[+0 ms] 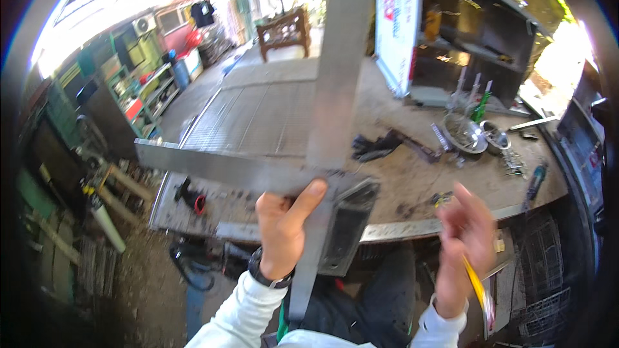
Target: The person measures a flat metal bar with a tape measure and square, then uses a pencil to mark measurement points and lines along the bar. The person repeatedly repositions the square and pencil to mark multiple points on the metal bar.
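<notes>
My left hand (284,229), a dark watch at its wrist, is closed on a flat metal square (213,162), thumb pressed on its corner. One arm of the square points left, the other down toward my lap. It lies against the near end of a long, wide metal bar (338,64) that runs away from me over the workbench. A dark, hollow-looking end piece (349,229) shows beside the square. Apart on the right, my right hand (467,238) is raised and blurred by motion, holding a thin yellow pencil-like stick (475,278) that points down.
On the workbench (400,193) lie a black glove (376,146), metal bowls (464,134) of small parts and a screwdriver (536,180). A black open cabinet (477,38) stands at the back right. Wire mesh (251,119) lies beyond the square; a carved wooden chair (284,34) is farther back.
</notes>
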`<state>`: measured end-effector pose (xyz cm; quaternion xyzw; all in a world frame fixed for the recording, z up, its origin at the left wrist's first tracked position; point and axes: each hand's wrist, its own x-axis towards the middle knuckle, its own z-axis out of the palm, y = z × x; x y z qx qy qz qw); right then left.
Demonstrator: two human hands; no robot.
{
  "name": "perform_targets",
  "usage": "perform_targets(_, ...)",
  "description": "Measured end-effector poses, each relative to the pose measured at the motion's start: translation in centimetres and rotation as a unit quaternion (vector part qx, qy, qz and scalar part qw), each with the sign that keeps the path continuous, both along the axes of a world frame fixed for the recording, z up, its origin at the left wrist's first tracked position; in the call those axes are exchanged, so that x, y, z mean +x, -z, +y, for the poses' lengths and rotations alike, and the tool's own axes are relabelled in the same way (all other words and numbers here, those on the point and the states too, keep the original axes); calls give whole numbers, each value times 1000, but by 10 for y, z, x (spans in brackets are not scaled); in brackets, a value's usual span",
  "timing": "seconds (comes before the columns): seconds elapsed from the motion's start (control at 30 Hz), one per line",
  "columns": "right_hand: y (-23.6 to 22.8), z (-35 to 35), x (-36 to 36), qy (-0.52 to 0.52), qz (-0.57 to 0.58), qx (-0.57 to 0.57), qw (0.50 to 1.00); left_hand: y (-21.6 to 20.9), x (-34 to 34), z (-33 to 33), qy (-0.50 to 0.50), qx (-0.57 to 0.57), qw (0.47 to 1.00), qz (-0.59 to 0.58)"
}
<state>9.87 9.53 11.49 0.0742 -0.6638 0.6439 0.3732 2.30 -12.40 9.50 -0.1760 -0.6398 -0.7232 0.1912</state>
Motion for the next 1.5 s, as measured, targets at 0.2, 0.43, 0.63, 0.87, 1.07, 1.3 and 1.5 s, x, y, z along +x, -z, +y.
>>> perform_targets(0.2, 62, -96, -31, -188, -46, -102, 976, -10, 17, -2, 65, 127, 988, -64)
perform_targets(0.43, 90, -111, -29, -191, -64, -145, 969, 6, 31, -15, 74, 146, 980, -112)
perform_targets(0.63, 89, -112, -22, -204, -78, -155, 963, 11, 34, -13, 49, 157, 981, -104)
perform_targets(0.87, 80, -108, -26, -189, -66, -136, 970, 8, 30, -7, 42, 171, 981, -76)
perform_targets(1.07, 82, -106, -23, -179, -80, -136, 971, 7, 29, -1, 24, 174, 982, -64)
perform_targets(1.3, 79, -106, -26, -180, -60, -149, 971, 7, 27, 3, 31, 177, 982, -59)
perform_targets(1.5, 84, -98, -26, -176, -80, -128, 973, 6, 24, 7, 43, 178, 980, -72)
